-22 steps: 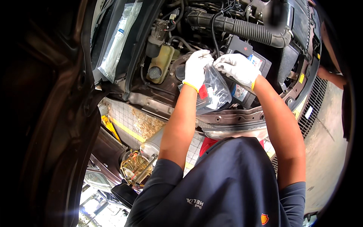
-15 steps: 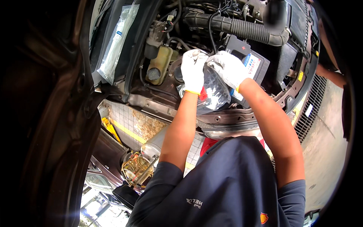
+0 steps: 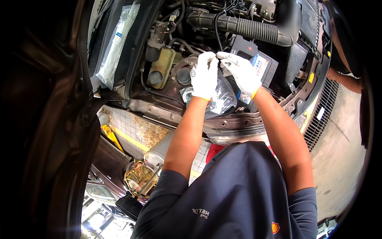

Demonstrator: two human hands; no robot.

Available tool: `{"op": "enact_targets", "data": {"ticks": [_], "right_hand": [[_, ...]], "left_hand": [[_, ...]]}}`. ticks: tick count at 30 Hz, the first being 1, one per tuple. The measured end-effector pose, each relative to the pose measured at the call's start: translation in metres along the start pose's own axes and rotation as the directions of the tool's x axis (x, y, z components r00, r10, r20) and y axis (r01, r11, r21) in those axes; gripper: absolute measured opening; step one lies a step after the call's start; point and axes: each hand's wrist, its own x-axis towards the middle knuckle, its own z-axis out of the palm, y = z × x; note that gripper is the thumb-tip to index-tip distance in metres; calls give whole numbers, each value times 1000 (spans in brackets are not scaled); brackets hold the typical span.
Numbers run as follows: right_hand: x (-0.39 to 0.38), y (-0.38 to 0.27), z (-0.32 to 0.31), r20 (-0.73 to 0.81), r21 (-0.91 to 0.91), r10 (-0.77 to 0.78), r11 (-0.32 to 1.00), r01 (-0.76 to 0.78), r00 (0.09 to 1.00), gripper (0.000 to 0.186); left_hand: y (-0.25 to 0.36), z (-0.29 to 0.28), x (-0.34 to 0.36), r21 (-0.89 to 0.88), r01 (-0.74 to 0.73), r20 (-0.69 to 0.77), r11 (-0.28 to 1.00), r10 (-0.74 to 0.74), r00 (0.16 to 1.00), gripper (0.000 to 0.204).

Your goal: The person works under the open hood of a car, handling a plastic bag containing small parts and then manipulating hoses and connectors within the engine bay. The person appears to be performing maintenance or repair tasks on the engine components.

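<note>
Both my hands wear white gloves and meet over the engine bay. My left hand (image 3: 204, 77) has its fingers bent into a pinch at the upper part of a clear plastic bag (image 3: 223, 99). Just right of it, my right hand (image 3: 242, 75) pinches at the same bag, fingertips almost touching the left ones. The bag sags below the hands, against the front edge of the bay, with something dark and shiny inside that I cannot make out. A black car battery (image 3: 243, 47) with a white and blue label sits behind my right hand.
A yellowed fluid reservoir (image 3: 163, 69) and a round black cap (image 3: 184, 76) lie left of my hands. A ribbed intake hose (image 3: 254, 30) crosses behind. A long clear packet (image 3: 118, 44) rests at the left. Another person's arm (image 3: 344, 81) shows at the right.
My fingertips stay close together at the bag, while my right hand has turned slightly. The red patch by my left wrist is no longer visible. The whole view has shifted a little.
</note>
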Motion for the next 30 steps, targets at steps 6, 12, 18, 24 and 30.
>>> {"op": "enact_targets", "data": {"ticks": [6, 12, 18, 24, 30], "right_hand": [[2, 8, -11, 37, 44, 24, 999, -26, 999, 28], [5, 0, -15, 31, 101, 111, 988, -113, 993, 30], [7, 7, -19, 71, 104, 91, 990, -98, 993, 45], [7, 3, -20, 108, 127, 99, 986, -113, 989, 52], [9, 4, -21, 122, 117, 114, 985, -129, 986, 52]], "left_hand": [[0, -1, 0, 54, -75, 28, 996, 73, 997, 24], [-5, -1, 0, 75, -174, 35, 982, 171, 985, 24], [-2, -1, 0, 91, -189, 39, 978, 186, 982, 24], [-3, 0, 0, 90, -183, 19, 979, 182, 983, 23], [-4, -1, 1, 80, -174, 35, 981, 172, 985, 23]]}}
